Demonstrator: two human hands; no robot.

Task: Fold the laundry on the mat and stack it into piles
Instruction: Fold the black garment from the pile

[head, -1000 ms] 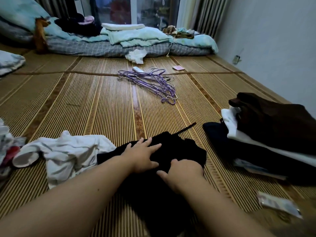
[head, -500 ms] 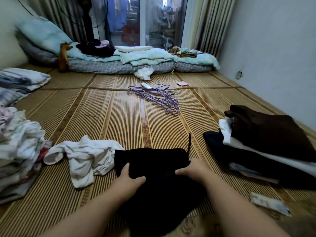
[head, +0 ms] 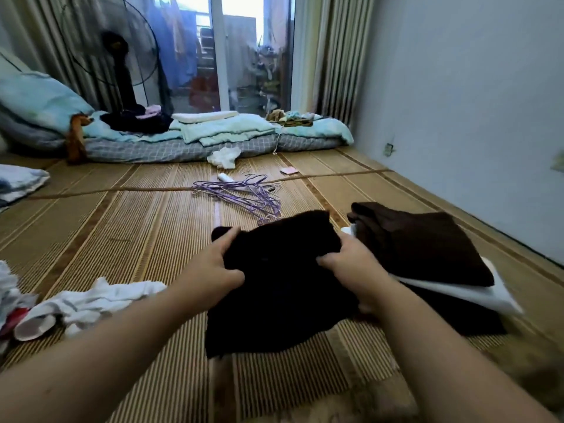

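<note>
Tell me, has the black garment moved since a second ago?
Yes. The left hand and right hand have raised the black garment from the mat and carried it right, toward the folded pile it earlier lay clear of.

My right hand (head: pixel 351 264): fingers gone under the black garment (head: pixel 283 288), only the thumb shows on top. My left hand (head: pixel 213 270): fingertips blur into the dark cloth. The garment's folds are unreadable, one black mass. Right pile (head: pixel 427 248): the bottom dark layer is mostly covered by those above, its near end behind my wrist. Left heap of clothes (head: pixel 9 300) is cut by the frame edge. Blurred patch (head: pixel 534 377), bottom right: can't tell what. Small pink thing (head: pixel 289 170) past the hangers (head: pixel 241 196): too small to name.
</note>
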